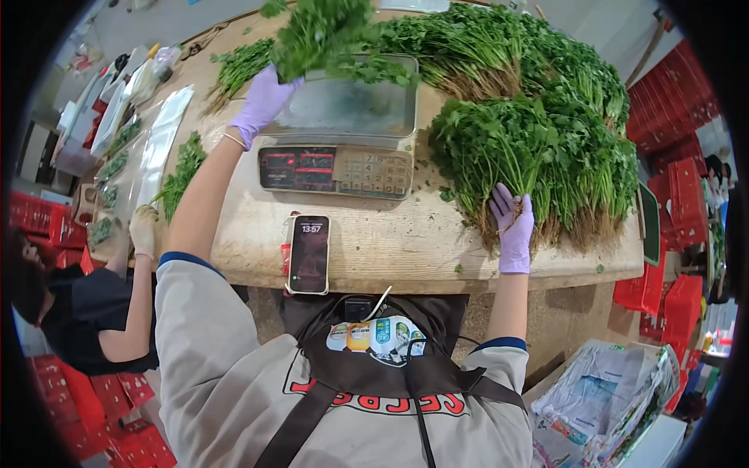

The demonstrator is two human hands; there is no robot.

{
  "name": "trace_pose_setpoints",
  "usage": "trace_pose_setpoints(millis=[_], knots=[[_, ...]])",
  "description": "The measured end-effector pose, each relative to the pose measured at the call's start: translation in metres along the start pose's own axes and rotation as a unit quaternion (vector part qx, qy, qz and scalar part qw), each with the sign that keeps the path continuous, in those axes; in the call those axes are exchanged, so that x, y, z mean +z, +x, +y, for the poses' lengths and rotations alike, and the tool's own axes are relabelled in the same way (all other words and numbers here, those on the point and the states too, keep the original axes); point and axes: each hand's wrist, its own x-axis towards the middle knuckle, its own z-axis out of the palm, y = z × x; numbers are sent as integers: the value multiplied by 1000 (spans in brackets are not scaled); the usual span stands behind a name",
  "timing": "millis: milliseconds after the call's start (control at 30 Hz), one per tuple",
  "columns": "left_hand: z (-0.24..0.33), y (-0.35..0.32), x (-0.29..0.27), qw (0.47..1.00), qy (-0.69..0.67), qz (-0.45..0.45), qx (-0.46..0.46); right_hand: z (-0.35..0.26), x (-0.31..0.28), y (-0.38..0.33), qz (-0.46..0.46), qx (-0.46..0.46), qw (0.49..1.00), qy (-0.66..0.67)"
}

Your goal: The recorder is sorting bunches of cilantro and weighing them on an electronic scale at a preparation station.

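Gripping a leafy green herb bunch point(328, 31), left fingers point(269, 90) clamp it; right fingers point(511, 207) spread apart.

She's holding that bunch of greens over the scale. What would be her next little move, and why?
Probably lowering the bunch of greens onto the scale's metal tray: her left hand holds it just above the bare tray, while her right hand rests on the big pile of greens.

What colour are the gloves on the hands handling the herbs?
Light purple on both the left hand and right hand, seen in the head view.
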Motion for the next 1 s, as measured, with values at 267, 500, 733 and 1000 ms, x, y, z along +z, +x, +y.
trace_pose_setpoints(millis=[267, 500, 733, 1000], knots=[[-54, -34, 5, 981, 81, -163, 72, 1, 4, -9, 42, -5, 997, -61], [-48, -8, -39, 997, -60, -33, 28, 11, 22, -18, 59, -35, 979, -192], [-30, -37, 7, 973, 179, -127, 76, 18, 29, -24, 47, -63, 962, -261], [-52, -1, 65, 970, 20, -203, -133, 30, 66, -45, 12, -112, 781, -614]])
